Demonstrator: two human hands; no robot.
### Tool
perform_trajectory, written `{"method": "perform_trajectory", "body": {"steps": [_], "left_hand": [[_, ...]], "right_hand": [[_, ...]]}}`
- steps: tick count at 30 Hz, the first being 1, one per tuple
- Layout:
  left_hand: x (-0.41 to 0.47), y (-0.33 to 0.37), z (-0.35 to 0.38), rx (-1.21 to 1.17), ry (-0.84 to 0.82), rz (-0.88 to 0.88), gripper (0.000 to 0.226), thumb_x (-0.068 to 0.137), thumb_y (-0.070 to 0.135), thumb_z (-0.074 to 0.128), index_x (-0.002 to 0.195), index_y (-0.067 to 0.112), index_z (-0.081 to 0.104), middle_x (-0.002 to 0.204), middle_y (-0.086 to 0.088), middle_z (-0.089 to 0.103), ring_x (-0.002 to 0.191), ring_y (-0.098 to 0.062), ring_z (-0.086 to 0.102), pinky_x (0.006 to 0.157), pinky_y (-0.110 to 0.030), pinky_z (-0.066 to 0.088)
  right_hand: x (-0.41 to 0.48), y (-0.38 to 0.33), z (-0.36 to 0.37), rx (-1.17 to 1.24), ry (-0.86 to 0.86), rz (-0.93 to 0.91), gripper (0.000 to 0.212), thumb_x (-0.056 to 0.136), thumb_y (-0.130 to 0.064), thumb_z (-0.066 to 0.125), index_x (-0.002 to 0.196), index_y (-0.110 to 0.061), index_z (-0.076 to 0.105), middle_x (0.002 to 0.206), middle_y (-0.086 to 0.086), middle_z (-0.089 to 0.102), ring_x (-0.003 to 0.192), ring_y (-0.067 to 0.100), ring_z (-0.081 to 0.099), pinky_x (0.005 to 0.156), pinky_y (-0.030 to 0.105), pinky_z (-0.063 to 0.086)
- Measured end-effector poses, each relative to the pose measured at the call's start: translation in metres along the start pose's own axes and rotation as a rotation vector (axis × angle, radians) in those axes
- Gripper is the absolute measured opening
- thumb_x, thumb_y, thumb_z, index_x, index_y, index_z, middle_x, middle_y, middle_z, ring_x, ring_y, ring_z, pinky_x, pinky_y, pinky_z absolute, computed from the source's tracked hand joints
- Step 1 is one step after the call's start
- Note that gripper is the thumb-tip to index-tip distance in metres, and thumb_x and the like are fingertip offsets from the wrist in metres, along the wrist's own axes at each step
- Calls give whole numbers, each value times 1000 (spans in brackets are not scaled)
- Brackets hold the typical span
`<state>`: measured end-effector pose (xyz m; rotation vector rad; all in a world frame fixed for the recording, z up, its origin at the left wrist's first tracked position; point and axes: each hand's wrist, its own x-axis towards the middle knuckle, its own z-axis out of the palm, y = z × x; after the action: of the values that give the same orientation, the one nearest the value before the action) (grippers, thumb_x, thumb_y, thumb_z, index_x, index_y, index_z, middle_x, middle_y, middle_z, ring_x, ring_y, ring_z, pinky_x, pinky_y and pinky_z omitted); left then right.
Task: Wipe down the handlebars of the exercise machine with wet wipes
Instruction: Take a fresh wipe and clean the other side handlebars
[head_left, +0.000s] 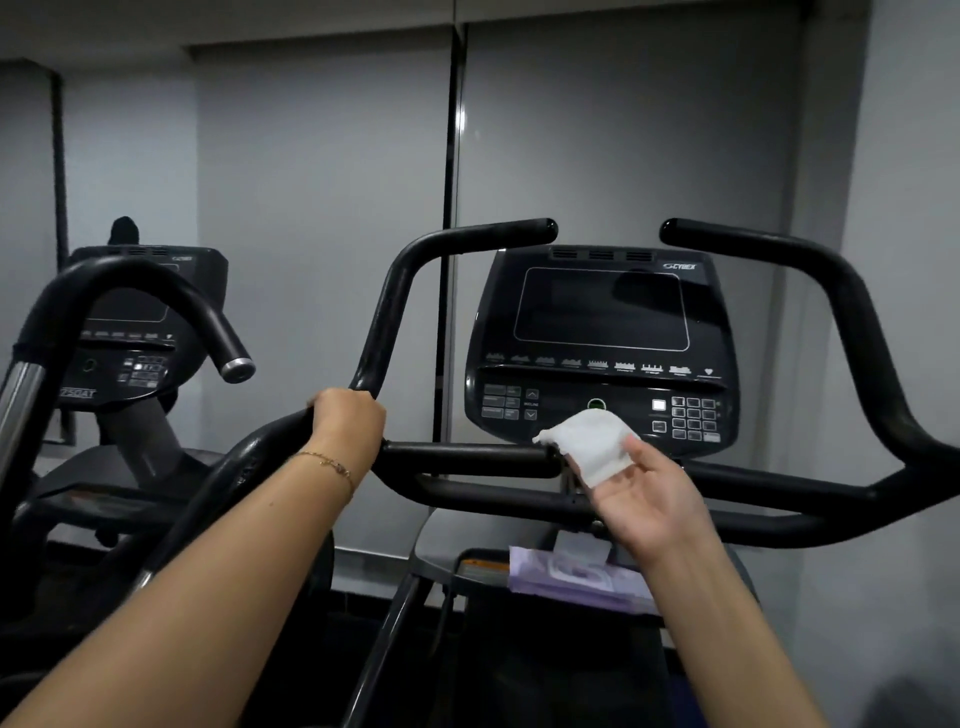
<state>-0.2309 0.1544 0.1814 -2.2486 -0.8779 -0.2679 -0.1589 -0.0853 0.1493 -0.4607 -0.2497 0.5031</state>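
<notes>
The handlebars (395, 291) are matte black all over. The wipe (587, 441) is plain white. The console (597, 312) is glossy black, with a row of small white icons (623, 366), one lit white key (658, 404) and a green ring (596, 404) at its middle. The pack (571, 579) is pale lilac with white markings. Beside it a label (485, 566) shows orange. A thin gold bracelet (332, 465) circles the left wrist. The wall (311, 182) is flat grey. The neighbouring machine (145, 312) is black too, its bar tip (239, 366) silver.
</notes>
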Motion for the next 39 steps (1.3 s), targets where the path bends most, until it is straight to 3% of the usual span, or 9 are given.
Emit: {"method": "perform_trajectory", "body": {"steps": [5, 9, 15, 18, 21, 23, 28, 32, 39], "left_hand": [[37, -4, -17, -45, 31, -75, 35, 89, 9, 47, 122, 14, 57, 109, 2, 65, 95, -19, 67, 75, -30, 55], [83, -16, -35, -165, 234, -175, 29, 87, 3, 49, 109, 16, 62, 85, 3, 59, 81, -19, 64, 41, -23, 23], [157, -21, -54, -408, 360, -299, 20, 92, 6, 50, 108, 10, 61, 95, -5, 64, 84, -24, 65, 57, -27, 42], [173, -9, -45, -441, 368, -317, 28, 93, 7, 50, 121, 7, 51, 109, -7, 62, 93, -23, 65, 61, -28, 45], [183, -3, -36, -443, 387, -331, 51, 92, 2, 47, 140, 2, 30, 122, -10, 55, 101, -25, 64, 69, -29, 50], [186, -1, -33, -441, 389, -339, 58, 92, -1, 45, 145, 0, 22, 125, -11, 52, 103, -25, 63, 73, -29, 51], [184, 4, -34, -427, 402, -323, 62, 91, -3, 47, 146, -2, 18, 136, -18, 43, 107, -24, 62, 76, -28, 53], [177, 6, -45, -390, 392, -292, 53, 91, -7, 45, 142, -3, 28, 141, -19, 38, 123, -30, 52, 85, -31, 52], [186, -7, -44, -458, 419, -310, 37, 88, -6, 49, 124, 3, 50, 120, -10, 54, 100, -24, 64, 68, -28, 49]], "right_hand": [[33, -26, 29, -53, -49, -55, 34, 101, -16, 33, 125, 5, 42, 123, 26, 54, 119, 41, 50, 102, 56, 36], [88, -49, 51, -88, -118, -89, 38, 101, -16, 32, 131, 7, 36, 133, 23, 48, 126, 40, 45, 102, 56, 36], [176, -65, 102, -375, -134, -456, 39, 100, -13, 36, 132, 9, 40, 138, 21, 45, 126, 32, 48, 106, 50, 38], [210, -55, 127, -828, -174, -796, 30, 101, -21, 34, 114, -11, 59, 100, 6, 66, 87, -2, 64, 84, 33, 51], [248, -40, 145, -1222, -242, -1025, 42, 102, -22, 29, 141, -8, 36, 138, 1, 44, 126, 1, 41, 104, 16, 28], [273, -29, 156, -1488, -297, -1181, 46, 101, -25, 25, 142, -7, 30, 138, 1, 37, 129, 9, 37, 106, 23, 26], [301, -11, 186, -2117, -99, -1340, 48, 100, -7, 23, 147, 0, 15, 156, 16, 11, 146, 27, 6, 118, 35, -2], [301, 3, 192, -2354, -340, -1377, 49, 101, -10, 24, 148, -4, 13, 157, 12, 11, 146, 23, 7, 119, 33, 2], [293, -30, 185, -2343, -32, -1291, 52, 98, -5, 24, 149, -12, 13, 158, 11, 5, 146, 25, 1, 118, 37, -1]]}}
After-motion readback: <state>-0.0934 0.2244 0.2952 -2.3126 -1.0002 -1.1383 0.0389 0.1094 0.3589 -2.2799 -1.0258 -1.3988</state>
